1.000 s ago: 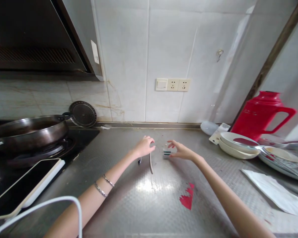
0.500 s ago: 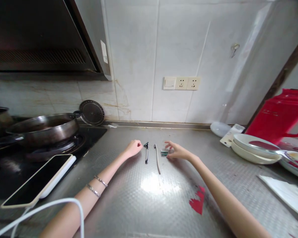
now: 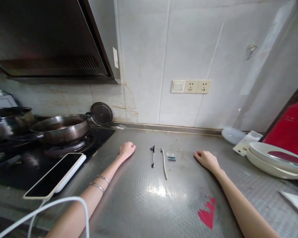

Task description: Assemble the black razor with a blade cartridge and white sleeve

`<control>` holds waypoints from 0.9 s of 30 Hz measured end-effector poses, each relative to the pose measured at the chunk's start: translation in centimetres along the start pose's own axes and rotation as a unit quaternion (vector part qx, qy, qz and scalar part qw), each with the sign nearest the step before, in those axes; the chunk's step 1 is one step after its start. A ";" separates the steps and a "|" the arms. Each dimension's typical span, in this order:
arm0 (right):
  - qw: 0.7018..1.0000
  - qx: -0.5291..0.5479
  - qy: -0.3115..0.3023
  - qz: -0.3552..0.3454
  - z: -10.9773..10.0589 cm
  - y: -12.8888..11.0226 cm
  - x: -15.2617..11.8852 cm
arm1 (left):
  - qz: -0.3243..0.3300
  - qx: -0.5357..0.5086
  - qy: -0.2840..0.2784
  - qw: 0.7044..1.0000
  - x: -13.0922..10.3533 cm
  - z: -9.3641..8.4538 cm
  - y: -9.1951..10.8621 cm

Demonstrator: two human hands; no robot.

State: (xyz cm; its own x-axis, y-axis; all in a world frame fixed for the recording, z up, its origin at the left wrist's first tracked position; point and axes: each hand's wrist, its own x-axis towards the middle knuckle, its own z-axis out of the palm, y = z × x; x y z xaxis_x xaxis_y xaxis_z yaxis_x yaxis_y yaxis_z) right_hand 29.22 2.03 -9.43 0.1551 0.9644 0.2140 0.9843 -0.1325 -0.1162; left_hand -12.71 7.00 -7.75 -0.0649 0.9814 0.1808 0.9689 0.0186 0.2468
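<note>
Three small items lie side by side on the metal counter (image 3: pixel 139 198): a razor (image 3: pixel 153 157) with a dark head, a pale toothbrush (image 3: pixel 164 165) with its head toward the wall, and a small clear pack with dark green pieces (image 3: pixel 171 158). My left hand (image 3: pixel 127 149) rests closed on the counter, left of the razor, with nothing visible in it. To the right of the pack, my right hand (image 3: pixel 207 159) is also closed on the counter, apart from all three items and with nothing visible in it.
At left are a phone (image 3: pixel 55 175) with a white cable (image 3: pixel 64 199), a pan (image 3: pixel 62 128) on the stove and a pot (image 3: pixel 12 122). Stacked dishes (image 3: pixel 273 162) and a red jug (image 3: pixel 288 130) stand at right. A red scrap (image 3: pixel 207 213) lies near the front.
My right hand has left the small pack, moved right and closed. My left hand has moved a little left, away from the razor. The view has shifted left.
</note>
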 end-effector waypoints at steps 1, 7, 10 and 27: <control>1.000 0.000 -0.008 0.000 0.2 0.1 0.0 | 0.007 0.008 -0.001 1.000 -0.1 0.1 0.0; 1.000 0.008 -0.004 0.016 0.2 -0.4 -0.2 | 0.037 0.041 -0.004 0.998 -0.4 0.3 0.3; 1.000 0.014 -0.003 0.018 0.1 -0.3 -0.2 | 0.046 0.049 0.002 0.998 -0.4 0.4 0.2; 0.999 0.032 0.003 0.032 0.4 0.2 0.2 | 0.060 -0.053 -0.034 0.996 -1.4 -1.1 4.3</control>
State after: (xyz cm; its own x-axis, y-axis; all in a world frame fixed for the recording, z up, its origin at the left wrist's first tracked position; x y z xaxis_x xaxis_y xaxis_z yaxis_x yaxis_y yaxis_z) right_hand 29.38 2.25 -9.77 0.2183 0.9531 0.2098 0.9650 -0.1788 -0.1919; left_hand -8.75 5.47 -5.94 0.0693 0.9862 0.1504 0.9379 -0.1157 0.3269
